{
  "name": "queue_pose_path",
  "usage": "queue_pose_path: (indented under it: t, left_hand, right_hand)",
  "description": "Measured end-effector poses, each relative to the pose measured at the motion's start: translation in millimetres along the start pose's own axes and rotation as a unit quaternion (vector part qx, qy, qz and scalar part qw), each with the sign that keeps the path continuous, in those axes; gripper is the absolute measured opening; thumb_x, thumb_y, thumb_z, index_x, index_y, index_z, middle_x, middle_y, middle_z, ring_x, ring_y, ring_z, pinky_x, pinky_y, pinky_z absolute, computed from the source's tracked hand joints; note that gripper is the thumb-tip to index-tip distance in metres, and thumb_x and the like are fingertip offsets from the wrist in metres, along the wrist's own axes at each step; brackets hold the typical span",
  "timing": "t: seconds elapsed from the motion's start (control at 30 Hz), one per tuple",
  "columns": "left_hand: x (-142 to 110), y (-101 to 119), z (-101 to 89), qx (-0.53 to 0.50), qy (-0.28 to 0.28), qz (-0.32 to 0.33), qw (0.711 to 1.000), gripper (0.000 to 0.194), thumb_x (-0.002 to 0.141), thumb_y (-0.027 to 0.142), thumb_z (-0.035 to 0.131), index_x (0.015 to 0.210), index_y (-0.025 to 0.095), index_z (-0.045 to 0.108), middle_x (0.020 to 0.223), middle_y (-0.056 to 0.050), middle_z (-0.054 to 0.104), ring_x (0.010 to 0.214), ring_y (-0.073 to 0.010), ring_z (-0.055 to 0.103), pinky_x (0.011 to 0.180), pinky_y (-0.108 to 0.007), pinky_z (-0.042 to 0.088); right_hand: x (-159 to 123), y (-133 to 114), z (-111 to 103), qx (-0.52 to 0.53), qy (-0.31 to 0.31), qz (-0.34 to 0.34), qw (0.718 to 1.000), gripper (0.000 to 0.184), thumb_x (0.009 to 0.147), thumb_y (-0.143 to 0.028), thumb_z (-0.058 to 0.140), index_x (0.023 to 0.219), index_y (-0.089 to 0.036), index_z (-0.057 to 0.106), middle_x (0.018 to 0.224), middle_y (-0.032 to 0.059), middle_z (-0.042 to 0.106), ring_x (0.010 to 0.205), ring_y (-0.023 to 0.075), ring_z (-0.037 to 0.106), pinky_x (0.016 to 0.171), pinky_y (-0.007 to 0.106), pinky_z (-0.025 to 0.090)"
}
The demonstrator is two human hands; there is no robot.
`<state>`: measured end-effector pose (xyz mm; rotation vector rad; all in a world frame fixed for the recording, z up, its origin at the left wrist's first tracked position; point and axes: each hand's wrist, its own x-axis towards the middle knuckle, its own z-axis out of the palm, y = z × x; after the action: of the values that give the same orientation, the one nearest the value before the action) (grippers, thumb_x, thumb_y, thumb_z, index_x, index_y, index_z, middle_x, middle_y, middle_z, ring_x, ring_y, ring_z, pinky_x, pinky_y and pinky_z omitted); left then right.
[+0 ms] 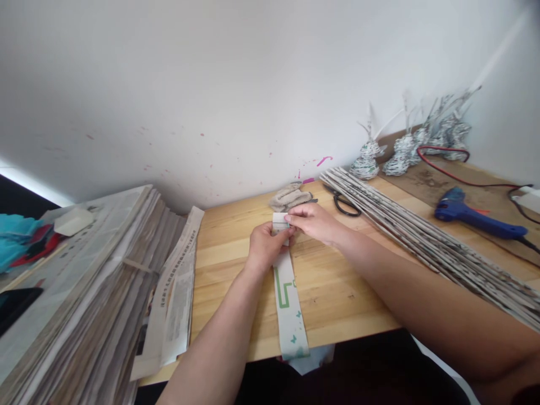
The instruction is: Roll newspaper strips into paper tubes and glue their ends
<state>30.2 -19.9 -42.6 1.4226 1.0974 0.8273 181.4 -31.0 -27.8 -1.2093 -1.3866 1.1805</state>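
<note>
Printed paper strip (289,320) extends across the wooden table (337,298), near end at the front edge, far end short of the grey gloves (291,197) by the back edge. Left hand (265,244) and right hand (311,222) both pinch its far end, fingers narrow. Judged risks: uneven finger pressure could skew or crease it; contact at the front edge could drag the near end.

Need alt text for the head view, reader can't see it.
A left hand and right hand pinch the far end of a printed paper strip on a wooden table. Newspapers are stacked at left; paper rods and a blue glue gun lie at right, with woven figures behind.
</note>
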Motion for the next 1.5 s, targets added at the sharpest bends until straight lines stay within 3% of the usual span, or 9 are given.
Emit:
queue_pose_path:
  t: [0.2,0.5,0.77,0.93,1.07,1.23,1.5]
  left_hand:
    - [-1.9,5.3,-1.6,-0.086,-0.024,-0.011,0.996,0.032,0.07,0.041,0.075,0.08,0.011,0.068,0.073,-0.007,0.068,0.061,-0.0142,0.063,0.053,-0.022,0.051]
    - [-0.9,9.1,-5.8,-0.197,-0.075,-0.056,0.976,0.03,0.075,0.035,0.071,0.091,0.01,0.069,0.084,-0.01,0.071,0.069,-0.0163,0.068,0.055,-0.022,0.054]
    - [-0.3,10.0,-3.4,-0.178,-0.067,-0.046,0.981,0.034,0.081,0.041,0.064,0.087,0.007,0.068,0.077,-0.012,0.071,0.067,-0.0181,0.068,0.054,-0.023,0.055]
    - [-0.1,11.4,-3.5,-0.178,-0.022,-0.031,0.983,0.038,0.086,0.043,0.057,0.102,0.01,0.065,0.078,-0.012,0.072,0.068,-0.0191,0.069,0.056,-0.027,0.056]
    - [1.0,14.5,-6.6,-0.192,0.01,-0.038,0.981,0.041,0.089,0.043,0.053,0.117,0.015,0.061,0.081,-0.01,0.072,0.065,-0.0188,0.069,0.056,-0.028,0.057]
    - [0.1,16.7,-6.6,-0.216,-0.007,-0.05,0.975,0.043,0.09,0.039,0.052,0.126,0.017,0.056,0.084,-0.009,0.071,0.063,-0.0172,0.068,0.052,-0.027,0.057]
    - [0.2,14.7,-4.5,-0.219,-0.011,-0.056,0.974,0.038,0.09,0.037,0.052,0.122,0.017,0.058,0.088,-0.01,0.07,0.062,-0.0163,0.068,0.051,-0.028,0.058]
  right_hand:
    - [-0.3,-3.0,-2.3,0.004,-0.004,-0.009,1.0,0.027,0.08,-0.04,0.062,0.073,-0.014,0.065,0.057,-0.0012,0.057,0.049,0.0085,0.048,0.046,0.023,0.033]
    - [1.2,-2.8,-13.9,0.03,-0.085,-0.011,0.996,0.027,0.081,-0.04,0.064,0.084,-0.014,0.069,0.063,0.002,0.063,0.057,0.0106,0.055,0.046,0.022,0.031]
    - [3.7,3.2,-5.0,0.016,-0.021,-0.012,1.0,0.031,0.074,-0.043,0.071,0.086,-0.014,0.072,0.059,0.0009,0.061,0.054,0.0104,0.053,0.046,0.023,0.032]
    - [3.2,-0.3,-3.4,0.063,0.03,0.017,0.997,0.032,0.073,-0.045,0.07,0.085,-0.015,0.071,0.065,0.0006,0.06,0.054,0.0087,0.048,0.043,0.021,0.03]
    - [3.5,1.2,-7.2,0.073,0.001,0.052,0.996,0.031,0.073,-0.045,0.071,0.081,-0.015,0.069,0.066,0.0015,0.061,0.053,0.0081,0.048,0.043,0.021,0.028]
    - [1.8,2.8,-5.4,0.077,-0.058,0.037,0.995,0.034,0.074,-0.046,0.07,0.07,-0.013,0.065,0.06,0.0009,0.058,0.053,0.0084,0.05,0.044,0.021,0.026]
    - [0.8,0.1,-2.8,0.013,-0.052,-0.001,0.999,0.032,0.076,-0.044,0.068,0.073,-0.012,0.068,0.059,0.0012,0.06,0.055,0.0108,0.054,0.051,0.024,0.037]
